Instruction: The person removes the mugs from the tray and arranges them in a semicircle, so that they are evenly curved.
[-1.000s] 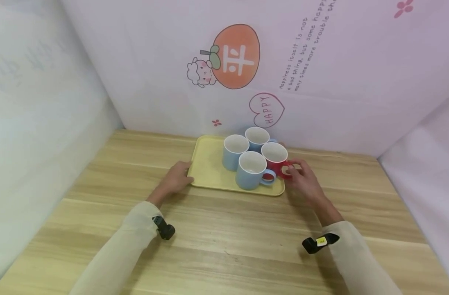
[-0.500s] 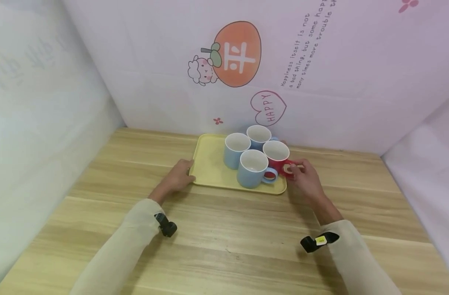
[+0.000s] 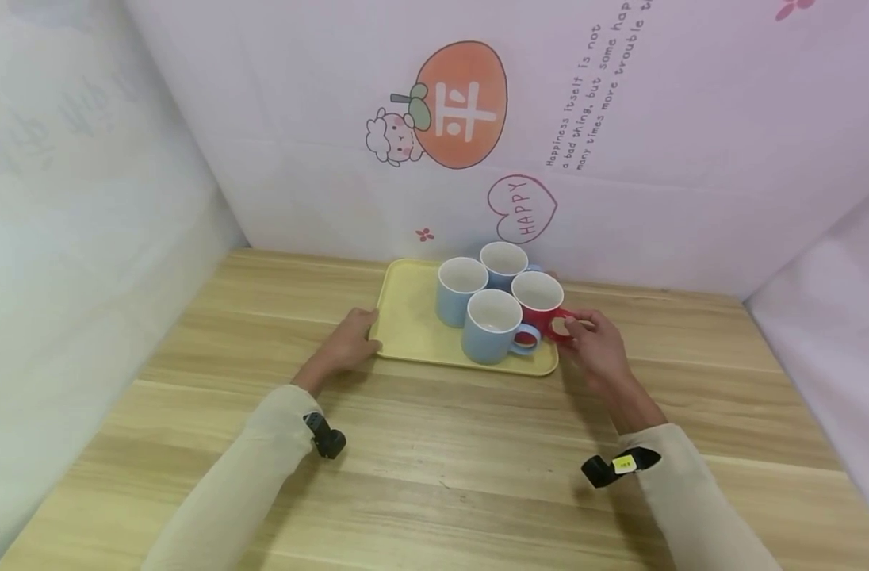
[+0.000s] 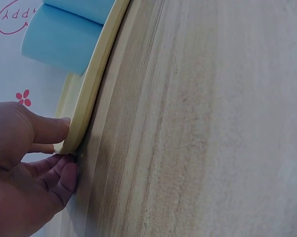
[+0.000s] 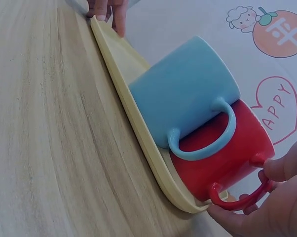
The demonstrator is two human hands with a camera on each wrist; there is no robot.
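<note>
My left hand [image 3: 345, 341] pinches the left end of a yellow tray [image 3: 404, 317], thumb on the rim and fingers curled beneath, as the left wrist view shows. On the tray's right part stand a red mug [image 3: 534, 319] and three light blue mugs, all upright and white inside. The front blue mug [image 3: 488, 341] partly hides the red one. My right hand [image 3: 602, 349] holds the red mug's handle [image 5: 243, 202]; fingers show through its loop in the right wrist view. The back blue mug [image 3: 502, 280] is partly covered by the others.
The tray lies on a wood-grain table [image 3: 434, 476], close to the printed cloth wall [image 3: 320, 174] at the back. White cloth [image 3: 85, 262] also hangs at the left and right sides. A small black camera sits on each sleeve cuff.
The head view has shifted slightly, so everything sits a little further right in it. Both hands keep their holds, and the mugs keep their places on the tray.
</note>
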